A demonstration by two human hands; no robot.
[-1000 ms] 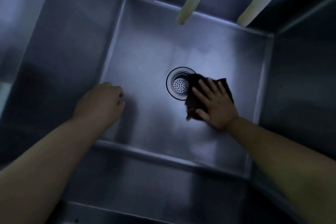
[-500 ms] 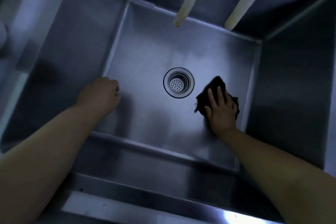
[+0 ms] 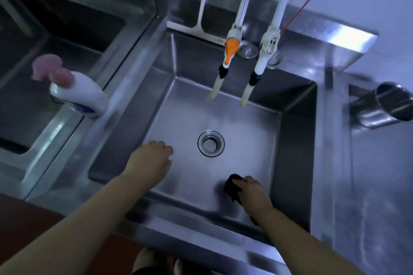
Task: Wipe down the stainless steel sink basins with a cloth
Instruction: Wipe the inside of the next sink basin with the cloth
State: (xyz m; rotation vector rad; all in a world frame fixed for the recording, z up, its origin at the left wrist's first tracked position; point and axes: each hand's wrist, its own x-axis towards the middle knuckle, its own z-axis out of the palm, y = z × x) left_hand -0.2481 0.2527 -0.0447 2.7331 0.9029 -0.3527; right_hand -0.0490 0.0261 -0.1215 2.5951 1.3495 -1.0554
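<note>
item: stainless steel sink basin, middle of the run, square, deep, with a round strainer drain near the centre of its floor.

item: dark cloth, bunched, lying on the basin floor in the near right corner, close to the front wall and near the right wall. it sits under and just ahead of the right hand; the visible part pokes out on the hand's left side, toward the drain.

item: right hand, fingers curled down over the cloth, pinning it to the floor. whether the thumb wraps under cannot be told.

item: left hand, on the basin floor at the left, well apart from the cloth; fingers loosely bent, holding nothing, seemingly bracing.

relation to note: the right hand is the one on the cloth; unwiped floor lies away from it, leftward and toward the back wall, so the next stroke likely runs that way.

item: two taps with pale hose ends hanging over the back of the basin.

item: white pump bottle, pink top, on the divider to the left.

item: neighbouring basin at left.

item: steel cup on the right ledge.
</note>
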